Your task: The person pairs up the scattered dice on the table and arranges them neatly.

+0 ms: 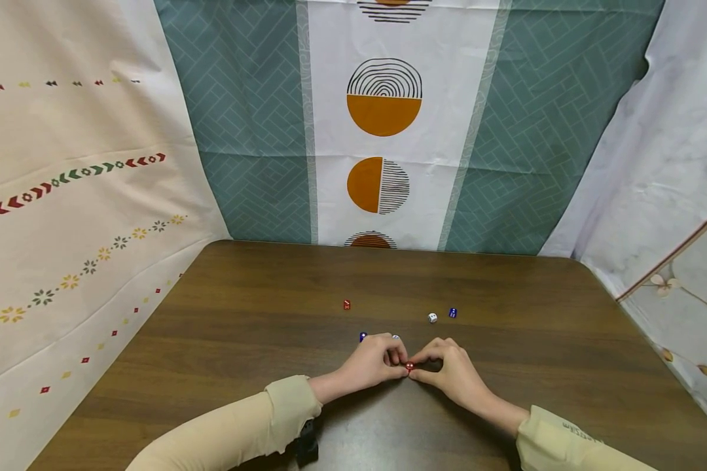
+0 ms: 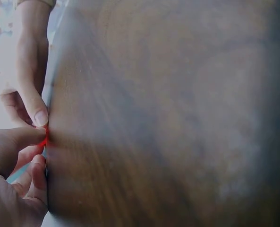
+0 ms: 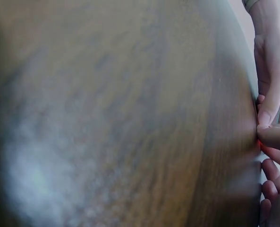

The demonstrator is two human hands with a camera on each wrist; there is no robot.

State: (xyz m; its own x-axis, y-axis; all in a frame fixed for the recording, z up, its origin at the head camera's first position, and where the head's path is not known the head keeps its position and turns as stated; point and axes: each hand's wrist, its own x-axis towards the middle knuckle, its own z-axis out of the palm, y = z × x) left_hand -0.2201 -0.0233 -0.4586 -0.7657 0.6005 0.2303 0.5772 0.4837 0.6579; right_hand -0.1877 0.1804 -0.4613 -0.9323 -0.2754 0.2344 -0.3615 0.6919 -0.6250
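My left hand [image 1: 372, 362] and right hand [image 1: 456, 373] meet near the front middle of the table. Between their fingertips is a small red die [image 1: 410, 367] with white pips, pinched from both sides by thumbs and fingers. From the left wrist view, only a sliver of red [image 2: 46, 137] shows at the fingertips; in the right wrist view the fingers hide nearly all of it. Just behind the left hand lie a blue die [image 1: 362, 336] and a white die [image 1: 396, 337], the white one partly covered by the fingers.
Farther back on the brown wooden table [image 1: 259, 294] lie another red die [image 1: 347, 305], a white die [image 1: 433, 318] and a blue die [image 1: 453, 313]. Patterned cloth [image 1: 259, 131] hangs behind the table and along both sides.
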